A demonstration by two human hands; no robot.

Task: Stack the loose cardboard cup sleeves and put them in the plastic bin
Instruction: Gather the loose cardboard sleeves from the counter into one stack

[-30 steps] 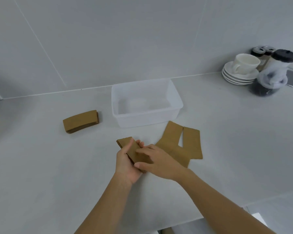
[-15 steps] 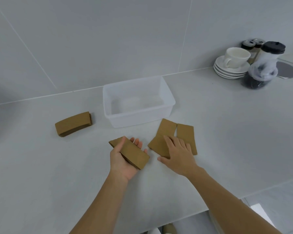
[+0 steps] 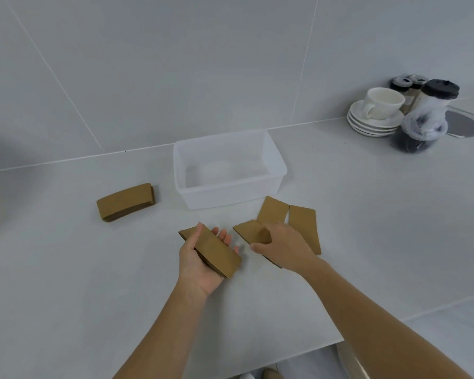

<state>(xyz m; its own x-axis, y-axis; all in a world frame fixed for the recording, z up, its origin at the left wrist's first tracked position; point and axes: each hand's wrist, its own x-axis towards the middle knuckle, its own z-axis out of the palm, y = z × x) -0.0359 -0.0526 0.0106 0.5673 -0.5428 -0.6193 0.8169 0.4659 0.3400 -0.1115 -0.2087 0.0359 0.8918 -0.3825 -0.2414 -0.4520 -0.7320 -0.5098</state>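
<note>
My left hand point(image 3: 200, 265) lies palm up and holds a small stack of brown cardboard sleeves point(image 3: 215, 253) just above the counter. My right hand point(image 3: 283, 246) grips the nearest loose sleeve point(image 3: 251, 231), its fingers curled on top and the thumb at its near edge. Two more flat sleeves lie beyond it, one point(image 3: 273, 209) angled toward the bin and one point(image 3: 304, 225) to its right. Another stack of sleeves point(image 3: 125, 201) rests on the counter at the left. The clear plastic bin point(image 3: 278, 170) stands behind the hands with nothing in it.
At the back right stand a white cup on stacked saucers point(image 3: 375, 119), a bagged dark-lidded jar point(image 3: 424, 119) and small shakers point(image 3: 407, 83). A tiled wall rises behind the bin. The counter's front edge point(image 3: 312, 348) runs below my forearms.
My right hand left the stack in my left hand, moved right onto the loose sleeves and has closed on the nearest one. My left hand has kept its stack.
</note>
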